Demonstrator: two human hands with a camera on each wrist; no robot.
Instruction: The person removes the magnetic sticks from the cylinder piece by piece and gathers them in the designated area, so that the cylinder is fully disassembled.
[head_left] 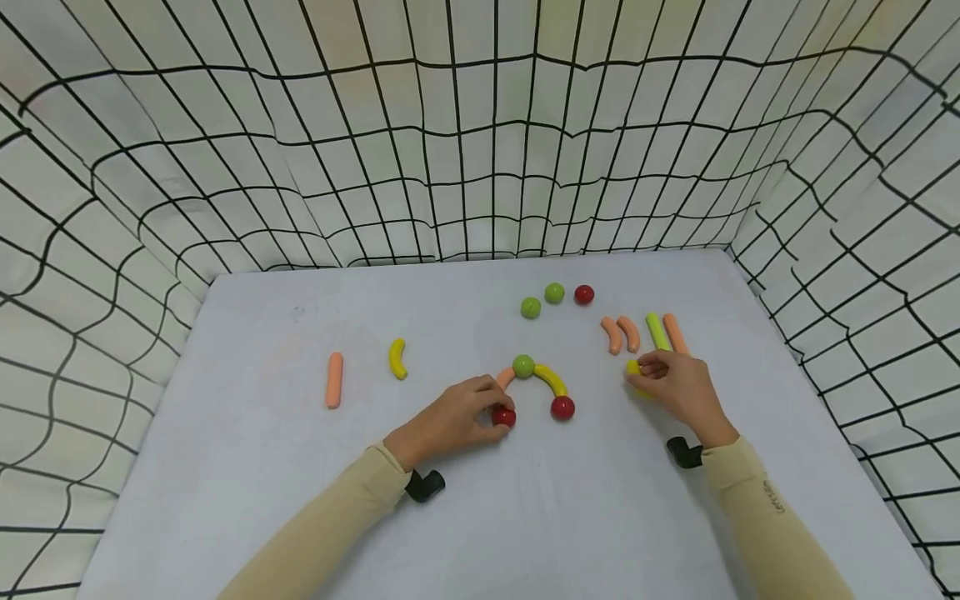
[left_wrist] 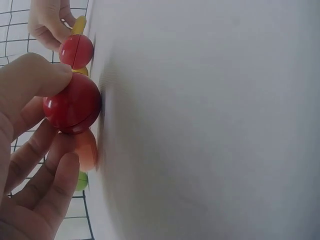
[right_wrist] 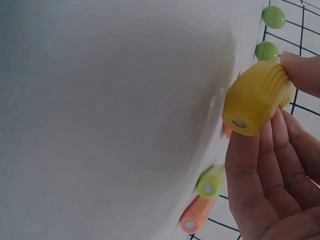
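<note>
My left hand [head_left: 457, 421] pinches a red magnetic ball [left_wrist: 75, 106] at the near left end of an arch lying on the table. From that ball the arch runs through an orange curved rod [head_left: 506, 377], a green ball [head_left: 523, 366] and a yellow curved rod [head_left: 552, 381] to a second red ball [head_left: 562, 407]. Off to the right, my right hand [head_left: 684, 392] pinches another yellow curved magnetic rod [right_wrist: 255, 100] between thumb and fingers. A pale magnet disc shows in its end, which faces the right wrist camera.
Near the right hand lie two orange curved rods [head_left: 611, 336], a straight green rod [head_left: 657, 332] and a straight orange rod [head_left: 675, 333]. Two green balls [head_left: 554, 292] and a red ball [head_left: 584, 294] sit farther back. Leftward are a straight orange rod [head_left: 333, 380] and a yellow curved rod [head_left: 397, 359].
</note>
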